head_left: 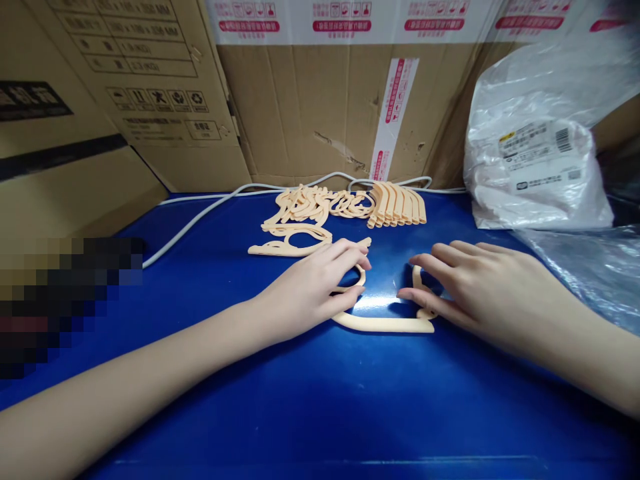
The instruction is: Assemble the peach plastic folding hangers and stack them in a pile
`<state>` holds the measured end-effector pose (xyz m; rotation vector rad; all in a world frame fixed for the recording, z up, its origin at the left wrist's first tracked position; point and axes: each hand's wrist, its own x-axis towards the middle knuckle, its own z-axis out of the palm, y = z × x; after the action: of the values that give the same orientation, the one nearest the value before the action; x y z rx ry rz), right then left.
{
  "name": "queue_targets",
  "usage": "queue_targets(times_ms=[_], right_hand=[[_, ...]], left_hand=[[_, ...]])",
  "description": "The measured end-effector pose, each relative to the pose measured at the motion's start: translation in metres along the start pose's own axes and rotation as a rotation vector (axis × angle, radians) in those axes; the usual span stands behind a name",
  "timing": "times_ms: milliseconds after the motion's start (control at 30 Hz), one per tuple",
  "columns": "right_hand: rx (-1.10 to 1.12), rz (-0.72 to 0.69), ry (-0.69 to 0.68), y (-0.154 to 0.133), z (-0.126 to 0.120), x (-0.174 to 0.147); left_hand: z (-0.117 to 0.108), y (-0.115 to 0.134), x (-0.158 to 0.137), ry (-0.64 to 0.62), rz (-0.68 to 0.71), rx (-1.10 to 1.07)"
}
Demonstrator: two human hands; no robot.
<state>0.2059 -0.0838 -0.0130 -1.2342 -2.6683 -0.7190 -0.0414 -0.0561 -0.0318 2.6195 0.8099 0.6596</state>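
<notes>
Beige pc (384, 325) btwn L/R hands (320, 283) (465, 287)

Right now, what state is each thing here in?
Left hand: palm down, thumb and forefinger apart
Right hand: palm down, thumb and forefinger apart
Cream bar: lying on the blue table
Curved pieces: lined up in a row
Piled pieces: jumbled
Cable: loosely curved
Plastic bag: wrinkled; can't tell whether sealed
Cardboard: upright, scuffed

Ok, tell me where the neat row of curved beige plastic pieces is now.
In the head view, the row lies right of centre at the back of the blue table, immediately right of the jumbled beige pile, before the brown cardboard box.
</notes>
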Motion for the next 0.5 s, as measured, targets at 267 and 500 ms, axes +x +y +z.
queue_targets(times_ms=[267, 500], right_hand=[[0.43, -0.203, -0.079, -0.01, -0.006, 0.002], [0.554, -0.238, -0.115, -0.013, -0.007, 0.005]], left_hand=[[-0.002, 0.001, 0.0, -0.023, -0.034, 0.015], [-0.002, 0.004, -0.001, -0.022, -0.067, 0.011]])
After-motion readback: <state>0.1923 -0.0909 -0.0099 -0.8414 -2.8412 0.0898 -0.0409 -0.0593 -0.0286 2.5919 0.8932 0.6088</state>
